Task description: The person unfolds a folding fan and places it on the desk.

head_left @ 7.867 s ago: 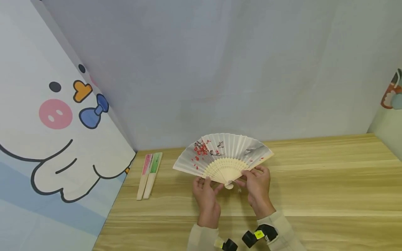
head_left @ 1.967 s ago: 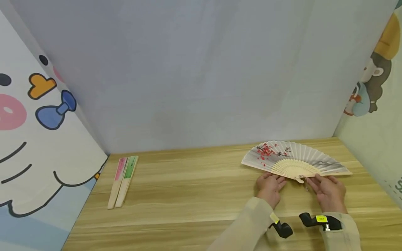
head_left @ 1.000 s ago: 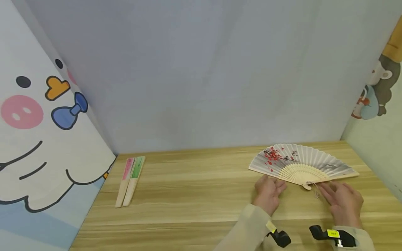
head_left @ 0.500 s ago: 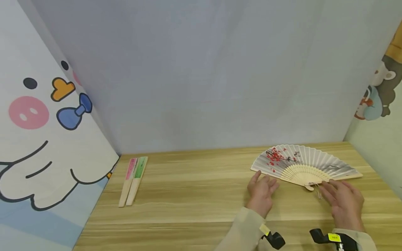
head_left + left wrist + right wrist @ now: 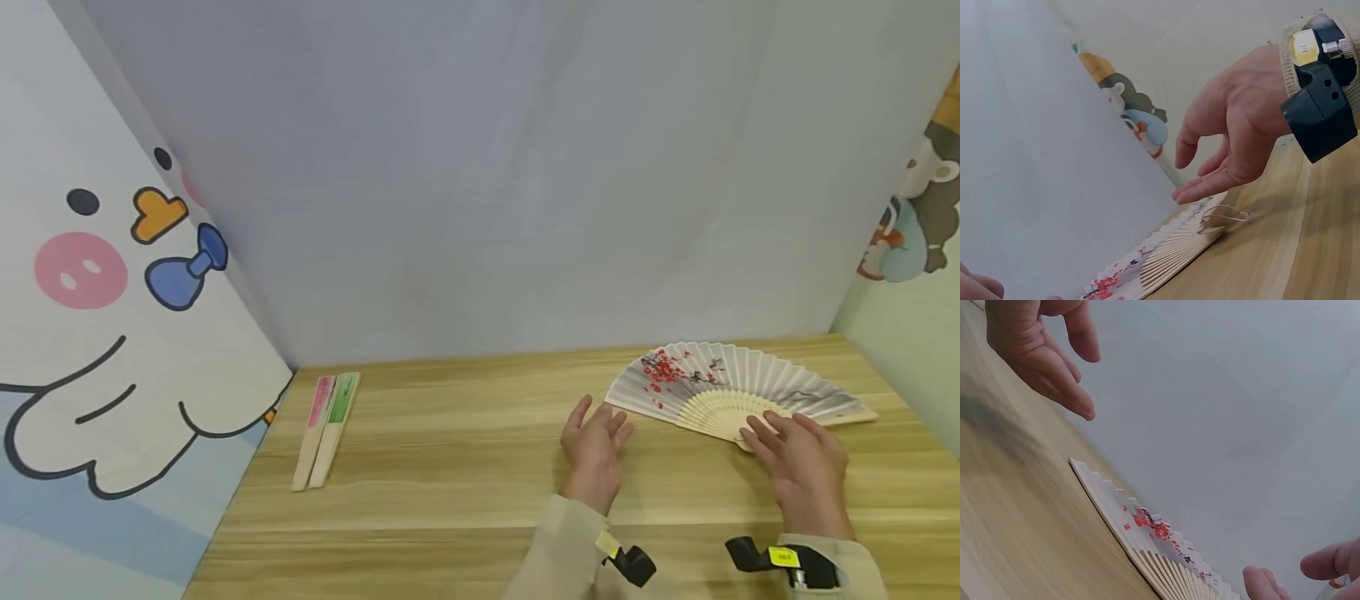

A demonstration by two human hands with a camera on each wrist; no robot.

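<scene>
An open folding fan (image 5: 723, 408) lies spread at the right rear of the table, its white leaf printed with red blossoms and grey shading over pale ribs. My right hand (image 5: 806, 471) hovers over the fan's pivot end with relaxed fingers and holds nothing. In the left wrist view that hand (image 5: 1235, 119) stands above the fan, and a thin cord loop (image 5: 1222, 215) trails from the pivot. Off the fan's left tip is my left hand (image 5: 592, 454), empty, fingers loosely spread. The right wrist view shows the left hand (image 5: 1041, 356) raised above the wooden surface.
Two closed folding fans, one pink-topped (image 5: 313, 433) and one green-topped (image 5: 335, 429), lie side by side at the table's left. A grey backdrop (image 5: 487, 208) rises behind the wooden table (image 5: 450, 467). Cartoon-printed panels (image 5: 82, 333) stand at both sides.
Earlier both hands held the open fan mid-table; it then came down at the right rear. Since then both hands have let go, the left drawing away leftward and the right lifting over the pivot.
</scene>
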